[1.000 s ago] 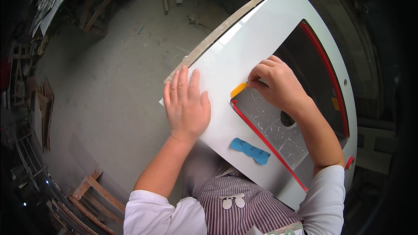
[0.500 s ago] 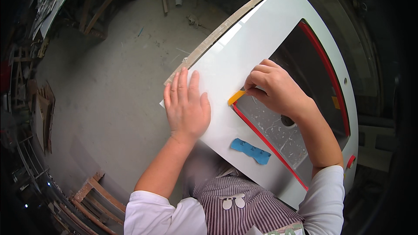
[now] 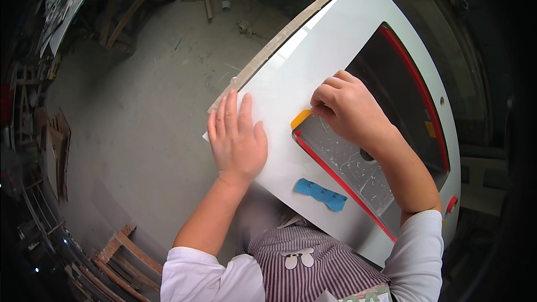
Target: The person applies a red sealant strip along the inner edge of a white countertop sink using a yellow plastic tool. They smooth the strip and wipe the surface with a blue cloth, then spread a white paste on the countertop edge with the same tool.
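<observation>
A white countertop-like panel point(image 3: 302, 72) lies in front of me, with a grey basin point(image 3: 330, 148) showing through its opening. Red strip point(image 3: 347, 186) lines the opening's near edge, and more red runs along the far right edge. At the opening's left corner, my right hand point(image 3: 351, 106) pinches a flat yellow strip point(image 3: 300, 118); its covered end is hidden by the fingers. My left hand point(image 3: 239, 142) rests flat on the panel's left end, fingers spread and holding nothing. A torn piece of blue sandpaper-like sheet point(image 3: 321, 194) lies on the panel near my body.
A rough wooden strip point(image 3: 279, 42) runs along the panel's far left edge. A red ring-shaped roll point(image 3: 452, 204) sits at the right edge. Another yellow piece point(image 3: 430, 129) clings to the far red strip. A wooden frame point(image 3: 126, 254) and boards point(image 3: 59, 151) stand on the left.
My right hand and the yellow strip have shifted slightly away from me and left along the opening's edge. More of the red strip's end shows at the corner. My left hand stays on the panel.
</observation>
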Demonstrator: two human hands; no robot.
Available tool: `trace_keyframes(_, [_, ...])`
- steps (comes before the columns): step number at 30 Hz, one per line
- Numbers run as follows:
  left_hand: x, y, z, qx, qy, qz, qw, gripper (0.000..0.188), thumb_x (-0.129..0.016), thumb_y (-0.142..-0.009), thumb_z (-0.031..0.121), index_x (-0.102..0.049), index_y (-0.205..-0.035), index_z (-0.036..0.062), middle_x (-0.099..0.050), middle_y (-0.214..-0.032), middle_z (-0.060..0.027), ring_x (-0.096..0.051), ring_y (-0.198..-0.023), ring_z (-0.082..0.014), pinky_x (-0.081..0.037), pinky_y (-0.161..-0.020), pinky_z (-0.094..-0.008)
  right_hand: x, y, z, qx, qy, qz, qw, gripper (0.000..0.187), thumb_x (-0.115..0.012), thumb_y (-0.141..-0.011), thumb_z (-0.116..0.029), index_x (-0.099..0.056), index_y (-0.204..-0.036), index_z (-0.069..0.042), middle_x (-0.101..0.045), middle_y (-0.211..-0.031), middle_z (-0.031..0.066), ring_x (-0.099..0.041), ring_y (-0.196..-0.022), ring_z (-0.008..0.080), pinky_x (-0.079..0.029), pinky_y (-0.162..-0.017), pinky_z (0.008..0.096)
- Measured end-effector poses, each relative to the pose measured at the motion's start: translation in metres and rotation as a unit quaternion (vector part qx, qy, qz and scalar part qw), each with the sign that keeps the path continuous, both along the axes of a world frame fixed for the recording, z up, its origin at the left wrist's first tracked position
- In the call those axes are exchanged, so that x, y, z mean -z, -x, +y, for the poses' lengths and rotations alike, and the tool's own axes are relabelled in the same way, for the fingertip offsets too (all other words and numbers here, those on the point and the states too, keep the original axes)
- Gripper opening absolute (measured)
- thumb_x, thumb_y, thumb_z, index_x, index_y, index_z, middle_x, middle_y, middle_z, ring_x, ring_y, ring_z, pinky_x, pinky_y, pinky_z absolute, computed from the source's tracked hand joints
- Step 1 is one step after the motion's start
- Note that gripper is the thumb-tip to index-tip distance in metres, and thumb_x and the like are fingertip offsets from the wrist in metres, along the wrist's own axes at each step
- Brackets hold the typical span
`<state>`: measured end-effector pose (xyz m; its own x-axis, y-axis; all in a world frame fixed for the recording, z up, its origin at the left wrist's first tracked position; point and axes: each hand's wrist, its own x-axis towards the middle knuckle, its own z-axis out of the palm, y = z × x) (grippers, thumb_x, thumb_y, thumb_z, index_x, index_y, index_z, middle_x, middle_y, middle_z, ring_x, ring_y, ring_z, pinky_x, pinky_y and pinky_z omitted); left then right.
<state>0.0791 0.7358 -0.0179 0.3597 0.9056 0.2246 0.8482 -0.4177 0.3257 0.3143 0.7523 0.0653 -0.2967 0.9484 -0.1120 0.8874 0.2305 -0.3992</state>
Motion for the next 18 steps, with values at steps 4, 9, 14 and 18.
trace_keyframes(4, [0.001,-0.001,0.000,0.007,0.006,-0.022,1.000,0.057,-0.058,-0.088,0.015,-0.043,-0.142,0.0021,-0.042,-0.147,-0.0213,-0.039,-0.137,-0.0371,-0.024,-0.115,-0.0537,0.000,-0.004,-0.006,0.046,-0.007,-0.014,0.999,0.004,-0.073,-0.083,-0.005,-0.069,-0.082,-0.006,-0.069,-0.083,0.0053,-0.061,-0.086,0.0217,-0.052,-0.079,0.0328])
trace_keyframes(9, [0.000,-0.002,0.001,0.012,0.004,-0.026,1.000,0.056,-0.057,-0.089,0.015,-0.044,-0.141,0.0013,-0.042,-0.147,-0.0217,-0.039,-0.137,-0.0375,-0.024,-0.115,-0.0536,-0.019,-0.011,-0.023,0.074,-0.042,-0.007,0.996,0.005,-0.073,-0.084,-0.004,-0.068,-0.086,-0.005,-0.066,-0.082,0.0064,-0.062,-0.087,0.0206,-0.053,-0.078,0.0304])
trace_keyframes(14, [0.001,0.001,0.000,0.007,-0.001,-0.009,1.000,0.056,-0.056,-0.088,0.014,-0.044,-0.141,-0.0001,-0.042,-0.147,-0.0221,-0.039,-0.137,-0.0378,-0.024,-0.115,-0.0525,-0.032,-0.024,-0.064,0.227,0.101,0.208,0.946,0.014,-0.068,-0.089,0.001,-0.063,-0.101,-0.003,-0.060,-0.091,0.0097,-0.061,-0.080,0.0167,-0.052,-0.073,0.0260])
trace_keyframes(18, [0.000,-0.002,0.001,0.018,-0.004,-0.008,1.000,0.055,-0.056,-0.088,0.013,-0.044,-0.141,-0.0007,-0.042,-0.147,-0.0230,-0.040,-0.137,-0.0379,-0.025,-0.115,-0.0519,-0.010,-0.019,-0.107,0.219,0.161,0.249,0.930,0.027,-0.060,-0.092,0.000,-0.062,-0.118,-0.005,-0.060,-0.099,0.0134,-0.061,-0.084,0.0231,-0.051,-0.077,0.0322])
